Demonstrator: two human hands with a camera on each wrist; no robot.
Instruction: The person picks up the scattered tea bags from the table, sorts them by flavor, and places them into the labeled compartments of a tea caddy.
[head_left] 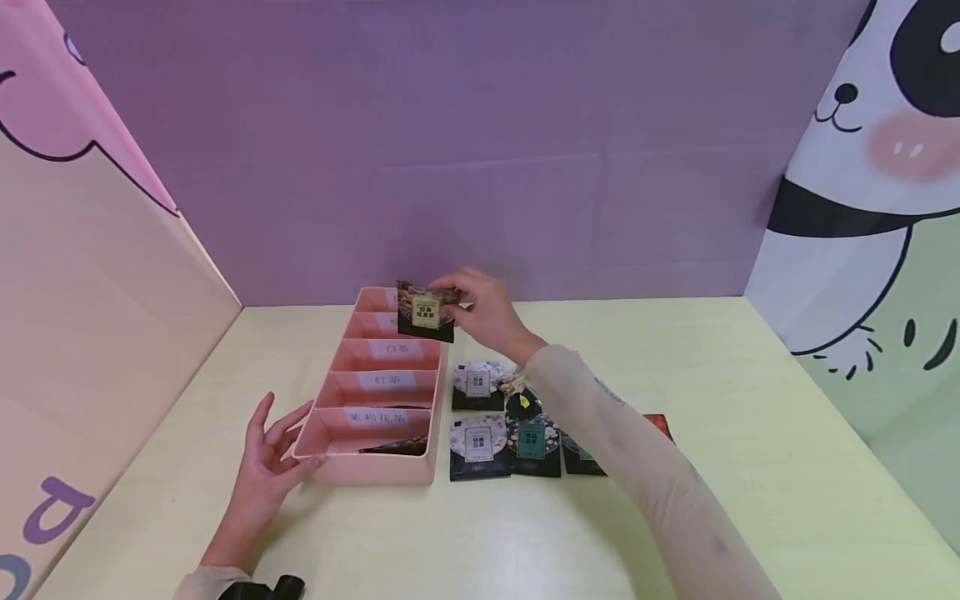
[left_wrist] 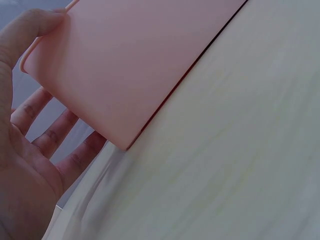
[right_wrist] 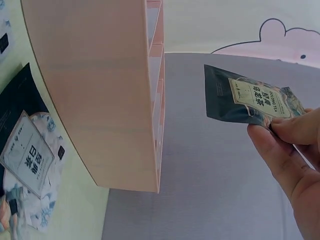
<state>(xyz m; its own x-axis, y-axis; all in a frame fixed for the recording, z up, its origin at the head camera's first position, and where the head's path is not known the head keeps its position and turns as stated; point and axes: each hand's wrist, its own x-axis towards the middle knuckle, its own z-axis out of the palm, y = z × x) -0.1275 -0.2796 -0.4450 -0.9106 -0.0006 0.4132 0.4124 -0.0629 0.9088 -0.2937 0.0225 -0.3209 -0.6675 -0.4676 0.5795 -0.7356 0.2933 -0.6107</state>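
Thumb and fingertips of my right hand (head_left: 483, 312) pinch a dark oolong tea packet (head_left: 425, 312) by its side, above the far end of a pink divided box (head_left: 375, 472). In the right wrist view, the tea packet (right_wrist: 245, 97) shows its label, clear of the box wall (right_wrist: 95, 95). My left hand (head_left: 270, 458) rests at the box's near left corner. Its thumb (left_wrist: 42, 21) touches the rim while the other fingers extend along the side. Paper labels mark the compartments; a dark packet (head_left: 405, 446) lies in the nearest one.
Right of the box lie white-and-black tea packets (head_left: 480, 447), green-labelled ones (head_left: 532, 446) and a red one (head_left: 660, 425), partly hidden by my right forearm. A purple wall (head_left: 487, 150) stands behind the pale table (head_left: 697, 350), with printed panels on both sides.
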